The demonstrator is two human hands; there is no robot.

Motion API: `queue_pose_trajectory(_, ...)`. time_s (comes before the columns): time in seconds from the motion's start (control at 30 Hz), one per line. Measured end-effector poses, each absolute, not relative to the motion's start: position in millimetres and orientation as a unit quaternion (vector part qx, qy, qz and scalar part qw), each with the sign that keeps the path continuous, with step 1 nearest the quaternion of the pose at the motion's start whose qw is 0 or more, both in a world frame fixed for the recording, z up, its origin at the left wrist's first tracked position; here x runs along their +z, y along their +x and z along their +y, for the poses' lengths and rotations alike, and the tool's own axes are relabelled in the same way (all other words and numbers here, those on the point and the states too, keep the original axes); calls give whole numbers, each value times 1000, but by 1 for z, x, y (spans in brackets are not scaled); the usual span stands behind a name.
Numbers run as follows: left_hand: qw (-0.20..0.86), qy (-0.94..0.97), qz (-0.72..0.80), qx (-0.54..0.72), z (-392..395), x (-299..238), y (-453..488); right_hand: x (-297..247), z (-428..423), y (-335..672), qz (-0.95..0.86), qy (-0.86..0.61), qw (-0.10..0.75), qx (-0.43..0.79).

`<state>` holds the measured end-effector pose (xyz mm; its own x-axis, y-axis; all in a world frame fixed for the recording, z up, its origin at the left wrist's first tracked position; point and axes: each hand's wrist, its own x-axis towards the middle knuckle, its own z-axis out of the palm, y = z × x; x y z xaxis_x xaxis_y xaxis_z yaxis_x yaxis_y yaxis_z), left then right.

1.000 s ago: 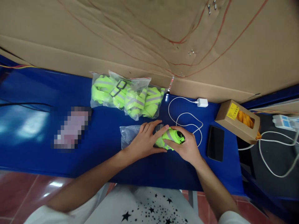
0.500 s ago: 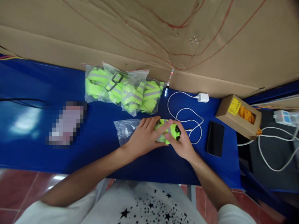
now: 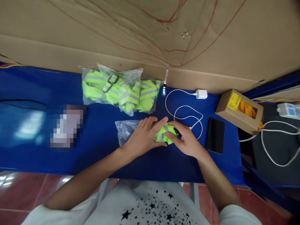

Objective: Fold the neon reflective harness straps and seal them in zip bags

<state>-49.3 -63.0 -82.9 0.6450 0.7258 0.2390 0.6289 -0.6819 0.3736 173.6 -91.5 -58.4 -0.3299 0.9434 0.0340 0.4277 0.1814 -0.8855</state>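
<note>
The left hand [image 3: 142, 137] lay over the fluorescent bundle [image 3: 163, 136], its fingers nearly straight across the top and its thumb tucked against the near edge, so that the soft roll was pinched between them. The right hand [image 3: 185, 142] curled round the bundle's other end, with the thumb pressed on top and the fingers wrapped behind it. The bundle was a tightly folded wad of neon yellow-green fabric crossed by a dull grey reflective band. It sat on the bench [image 3: 35, 90] at the open end of a clear plastic bag [image 3: 125, 131]. The bag was thin, crinkled film lying flat and mostly slack to the left of the hands. Whether any of the bundle was already inside it could not be told.

The bench had a glossy, deep-blue top that caught pale reflections. Behind the hands, against a large sheet of brown cardboard [image 3: 140, 31] marked with thin red lines, lay a heap of filled bags [image 3: 119, 90], lumpy with the same neon webbing and grey stripes. To the right, a white charger block [image 3: 201, 93] trailed a looping white cable [image 3: 185, 109]. A flat black phone [image 3: 216, 135] rested near the right wrist. Beyond it stood a small kraft box [image 3: 234, 109] with a cut-out window showing something orange.
</note>
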Motion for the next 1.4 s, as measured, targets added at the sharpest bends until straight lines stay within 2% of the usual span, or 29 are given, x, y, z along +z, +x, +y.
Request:
queue_pose_trajectory(0.27,77,920,353,151,-67,-66,-35,-66,-93,169,-702,-482,334,404)
queue_pose_trajectory(0.4,168,901,353,190,-63,-56,-40,-67,-94,173,-727,-428,349,408)
queue_pose_trajectory(0.5,217,903,335,159,-52,-43,-52,-66,-95,178,-751,-405,365,373)
queue_pose_trajectory(0.67,194,925,320,70,-40,-30,-63,-65,-99,177,-775,-391,365,336)
queue_pose_trajectory(0.97,157,934,301,113,-53,-40,-49,-64,-108,169,-772,-463,335,278)
queue_pose_trajectory(1.1,205,911,352,67,-48,-35,-47,-66,-106,170,-696,-468,405,365)
queue_pose_trajectory(1.23,324,843,428,26,-40,-23,-40,-71,-101,172,-572,-468,437,513)
queue_pose_trajectory(1.4,397,797,456,-4,-35,-19,-22,-76,-97,171,-529,-520,439,506)
